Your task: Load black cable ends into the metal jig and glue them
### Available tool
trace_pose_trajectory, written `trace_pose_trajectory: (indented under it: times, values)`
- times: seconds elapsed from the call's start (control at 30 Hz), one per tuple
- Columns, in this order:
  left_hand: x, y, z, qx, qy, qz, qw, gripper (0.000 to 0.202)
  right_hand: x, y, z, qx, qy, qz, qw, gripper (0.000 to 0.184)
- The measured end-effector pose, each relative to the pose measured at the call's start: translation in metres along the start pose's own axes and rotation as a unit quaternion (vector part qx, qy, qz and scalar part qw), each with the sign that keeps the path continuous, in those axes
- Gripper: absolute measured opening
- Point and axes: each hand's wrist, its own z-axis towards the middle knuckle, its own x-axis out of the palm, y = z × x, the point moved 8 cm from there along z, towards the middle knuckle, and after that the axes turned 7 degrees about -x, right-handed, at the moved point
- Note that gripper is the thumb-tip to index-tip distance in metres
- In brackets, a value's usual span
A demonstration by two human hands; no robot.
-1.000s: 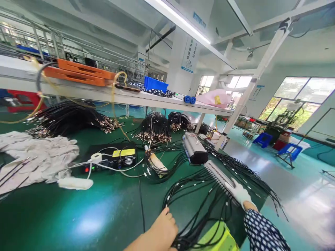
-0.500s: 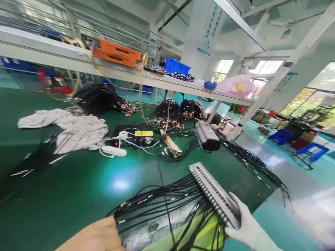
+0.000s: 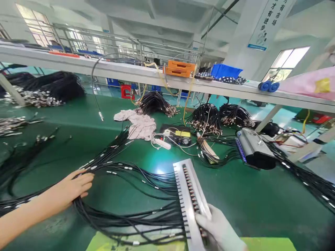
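Note:
My right hand (image 3: 220,232), in a white glove, grips the near end of a long metal comb fixture (image 3: 190,195) that lies on the green bench. Several black cables (image 3: 136,195) run from its slots out to the left in loose loops. My bare left hand (image 3: 72,186) lies over the cable bundle at the left, fingers stretched over the strands. A yellow-green sheet (image 3: 104,242) shows under the cables at the bottom edge.
Behind the fixture lie a black control box with a yellow label (image 3: 178,134), a grey machine (image 3: 255,151), a crumpled white cloth (image 3: 138,123) and bundles of black cables with metal ends (image 3: 206,118). A white shelf (image 3: 146,75) carries orange trays and a blue bin.
The view has swung left. My right hand has carried the comb fixture left and nearer, and my left hand has moved out to the left along the cables.

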Motion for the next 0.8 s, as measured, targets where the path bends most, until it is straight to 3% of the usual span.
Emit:
trace_pose_trajectory:
  times: [0.07,0.13,0.2,0.3,0.37,0.47,0.57,0.6,0.67,0.73,0.8]
  values:
    - [0.0,0.01,-0.012,0.062,0.036,0.065,0.995,0.039,0.018,0.017,0.015,-0.01,0.015,-0.063,0.998,0.066]
    - [-0.007,0.018,-0.022,0.081,0.037,0.085,0.992,0.056,0.023,0.031,0.02,0.004,0.042,-0.189,0.981,0.055]
    - [-0.012,0.025,-0.03,0.062,0.044,0.093,0.993,0.068,0.022,0.046,0.017,0.024,0.083,-0.352,0.932,0.048]
    - [-0.009,0.037,-0.033,-0.005,0.07,0.133,0.989,0.06,0.022,0.064,0.008,0.03,0.14,-0.521,0.841,0.048]
    - [-0.006,0.043,-0.026,-0.044,0.074,0.167,0.982,0.049,0.032,0.068,0.006,-0.022,0.156,-0.562,0.812,0.048]
    - [-0.001,0.039,0.0,-0.08,0.073,0.135,0.985,0.045,0.066,0.054,0.001,-0.202,0.176,-0.584,0.766,0.052]
    - [0.016,0.008,0.035,-0.089,0.095,0.015,0.991,0.041,0.087,0.035,-0.013,-0.354,0.157,-0.605,0.695,0.047]
    - [0.023,-0.01,0.047,-0.077,0.099,-0.021,0.992,0.046,0.088,0.039,-0.02,-0.401,0.134,-0.605,0.675,0.042]
    - [0.044,-0.054,0.066,-0.024,0.117,-0.085,0.989,0.064,0.079,0.07,-0.036,-0.477,0.076,-0.587,0.649,0.031]
    - [0.066,-0.093,0.084,0.015,0.127,-0.124,0.984,0.082,0.057,0.124,-0.045,-0.507,0.024,-0.556,0.658,0.024]
    - [0.086,-0.121,0.1,0.041,0.139,-0.161,0.976,0.084,0.026,0.184,-0.035,-0.475,-0.009,-0.52,0.709,0.02]
